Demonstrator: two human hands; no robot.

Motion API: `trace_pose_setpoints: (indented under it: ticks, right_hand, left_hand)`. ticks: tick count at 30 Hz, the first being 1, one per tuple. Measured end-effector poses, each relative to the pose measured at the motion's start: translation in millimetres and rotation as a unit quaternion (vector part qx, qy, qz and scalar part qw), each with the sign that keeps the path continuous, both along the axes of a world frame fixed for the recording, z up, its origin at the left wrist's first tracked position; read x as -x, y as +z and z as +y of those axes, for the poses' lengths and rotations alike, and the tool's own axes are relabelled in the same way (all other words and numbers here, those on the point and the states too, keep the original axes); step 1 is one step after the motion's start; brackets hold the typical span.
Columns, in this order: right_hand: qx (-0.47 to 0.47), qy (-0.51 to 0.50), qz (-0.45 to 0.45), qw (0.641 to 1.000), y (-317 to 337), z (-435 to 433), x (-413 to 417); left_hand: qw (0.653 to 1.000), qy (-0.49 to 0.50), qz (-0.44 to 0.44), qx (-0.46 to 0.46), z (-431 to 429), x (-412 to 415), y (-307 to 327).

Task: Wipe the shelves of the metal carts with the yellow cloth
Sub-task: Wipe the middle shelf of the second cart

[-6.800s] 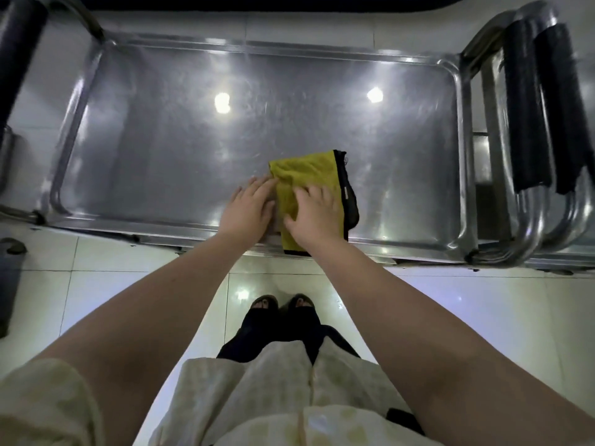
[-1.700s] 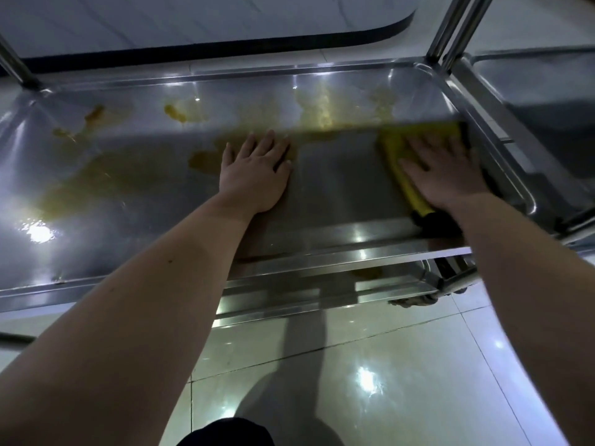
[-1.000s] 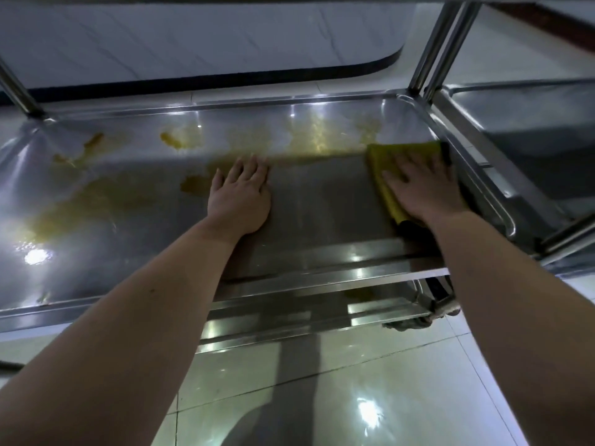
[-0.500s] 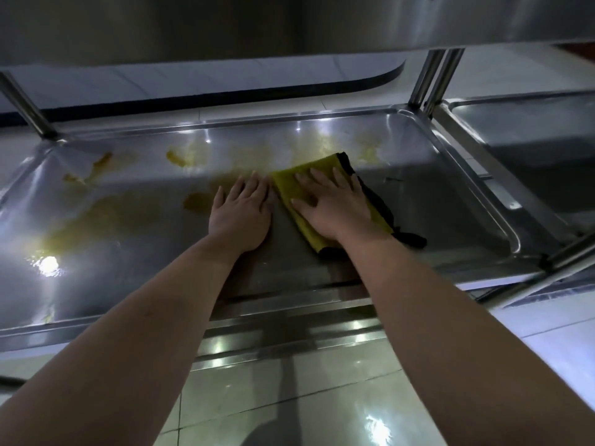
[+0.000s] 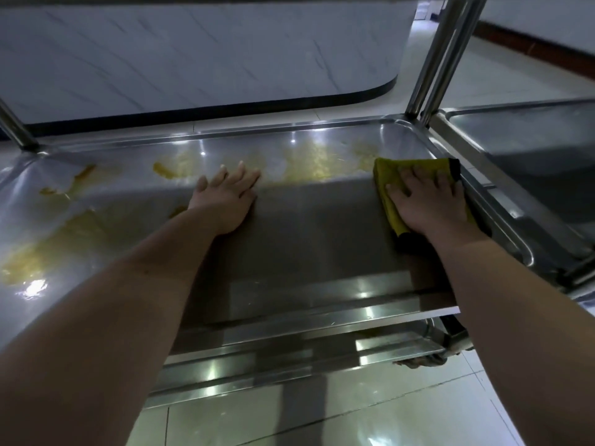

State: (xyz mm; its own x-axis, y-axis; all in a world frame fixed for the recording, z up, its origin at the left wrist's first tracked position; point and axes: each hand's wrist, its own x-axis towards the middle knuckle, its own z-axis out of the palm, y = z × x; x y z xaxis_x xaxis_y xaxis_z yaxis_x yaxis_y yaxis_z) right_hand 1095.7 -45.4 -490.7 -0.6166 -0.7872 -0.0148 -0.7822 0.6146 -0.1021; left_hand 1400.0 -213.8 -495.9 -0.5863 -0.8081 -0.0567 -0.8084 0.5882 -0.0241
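A steel cart shelf stretches across the view, streaked with yellowish stains along its far and left parts. The yellow cloth, edged in black, lies flat near the shelf's right rim. My right hand presses on it with fingers spread and straight. My left hand rests flat on the bare metal at mid-shelf, fingers pointing away from me.
Two upright posts rise at the shelf's far right corner, another post at far left. A second cart's shelf adjoins on the right. A lower shelf shows beneath. Glossy tiled floor lies below; a marble-faced wall stands behind.
My right hand slid the cloth from beside my left hand rightward to the shelf's right rim. My left hand stayed flat in about the same spot.
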Motion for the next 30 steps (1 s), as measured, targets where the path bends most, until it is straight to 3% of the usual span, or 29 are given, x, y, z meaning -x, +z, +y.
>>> trace_pose_setpoints:
  ticks: [7, 13, 17, 22, 25, 30]
  right_hand:
    - [-0.028, -0.053, -0.029, 0.998, 6.2, -44.9, -33.6]
    - [-0.015, 0.168, -0.025, 0.985, 3.2, -103.5, -169.9]
    - [-0.004, 0.227, -0.027, 0.973, 3.9, -102.8, -166.8]
    - [0.036, 0.136, 0.036, 0.989, 6.8, -73.4, -45.2]
    - [0.003, 0.021, -0.003, 1.000, 5.0, -40.6, 23.5]
    - [0.000, -0.042, -0.023, 0.999, 2.2, -55.3, -7.5]
  left_hand:
    - [0.999, 0.017, 0.023, 0.017, 0.5, 0.4, -6.7]
    - [0.995, 0.056, 0.082, 0.003, -2.4, -4.5, -9.6]
    - [0.995, 0.063, 0.076, 0.001, -1.0, -7.1, -9.0]
    - [0.996, 0.051, 0.078, 0.001, 0.6, -2.0, -8.2]
    - [0.996, 0.049, 0.072, 0.005, -1.1, 1.4, -11.7]
    - [0.996, 0.056, 0.062, 0.009, 1.4, 2.0, -12.5]
